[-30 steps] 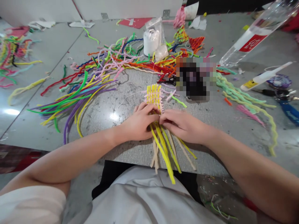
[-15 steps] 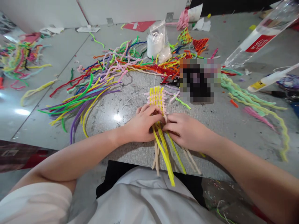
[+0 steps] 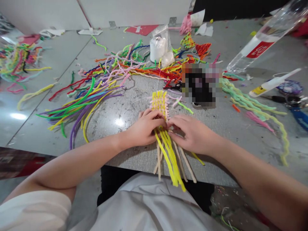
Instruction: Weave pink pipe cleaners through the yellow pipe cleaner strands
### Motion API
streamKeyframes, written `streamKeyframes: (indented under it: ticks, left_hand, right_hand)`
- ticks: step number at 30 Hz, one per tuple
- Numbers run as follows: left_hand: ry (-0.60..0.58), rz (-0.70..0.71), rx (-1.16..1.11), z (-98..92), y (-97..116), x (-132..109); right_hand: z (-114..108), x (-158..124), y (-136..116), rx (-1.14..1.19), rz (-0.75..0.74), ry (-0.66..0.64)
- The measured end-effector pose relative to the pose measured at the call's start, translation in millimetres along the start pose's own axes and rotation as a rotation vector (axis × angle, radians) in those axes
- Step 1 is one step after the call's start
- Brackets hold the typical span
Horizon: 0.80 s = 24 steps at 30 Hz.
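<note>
A small woven strip (image 3: 158, 102) of yellow and pink pipe cleaners lies on the table in front of me. My left hand (image 3: 147, 126) is closed on its lower part, fingers over the weave and hiding some of it. Long yellow pipe cleaners (image 3: 172, 166) fan out below toward my lap, with beige pipe cleaners (image 3: 186, 163) to either side. At the strip's lower right edge, my right hand (image 3: 192, 131) has its fingers bent and pinched together at a pipe cleaner; the fingertips are partly hidden. A thin white thread trails from the strip's upper end.
Loose coloured pipe cleaners (image 3: 79, 106) lie at left, with a larger heap behind. A white thread spool (image 3: 157, 49) stands there under clear plastic. To the right are a blurred dark object (image 3: 201, 85), a clear bottle (image 3: 252, 48), a glue tube (image 3: 271, 84) and pliers (image 3: 292, 101).
My right hand has shifted slightly; a yellow strand that hung apart beneath it now lies with the other yellow ones. My left hand keeps its hold. The view has moved a little.
</note>
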<state>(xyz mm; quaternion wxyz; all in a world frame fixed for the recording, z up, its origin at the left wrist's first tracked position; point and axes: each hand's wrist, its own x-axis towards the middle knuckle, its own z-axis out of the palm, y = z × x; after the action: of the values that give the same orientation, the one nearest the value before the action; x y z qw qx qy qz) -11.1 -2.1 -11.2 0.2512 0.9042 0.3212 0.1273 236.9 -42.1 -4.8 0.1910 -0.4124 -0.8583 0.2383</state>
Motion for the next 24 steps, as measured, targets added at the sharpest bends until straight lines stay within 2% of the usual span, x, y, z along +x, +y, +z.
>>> streamKeyframes:
  ticks: [5,9,12,16,21,24]
  left_hand:
    - [-0.006,-0.014,-0.001,-0.1,2,-1]
    - [-0.001,-0.018,0.013,2.0,2,0]
    - [0.011,-0.015,0.028,3.9,1,0]
    - [0.022,-0.015,0.037,5.5,0,0]
    - [0.049,-0.026,0.027,8.0,-1,-1]
    - [0.05,-0.027,0.029,9.6,-1,0]
  right_hand:
    - [-4,-2,-3,-0.028,0.112,-0.061]
    - [-3,-1,-2,0.07,0.183,-0.081]
    - [-3,0,0,0.102,0.172,-0.071]
    - [-2,-1,-3,0.01,0.133,-0.095]
    - [1,-2,-22,-0.129,0.282,-0.198]
    - [1,-1,-32,-0.102,0.38,-0.259]
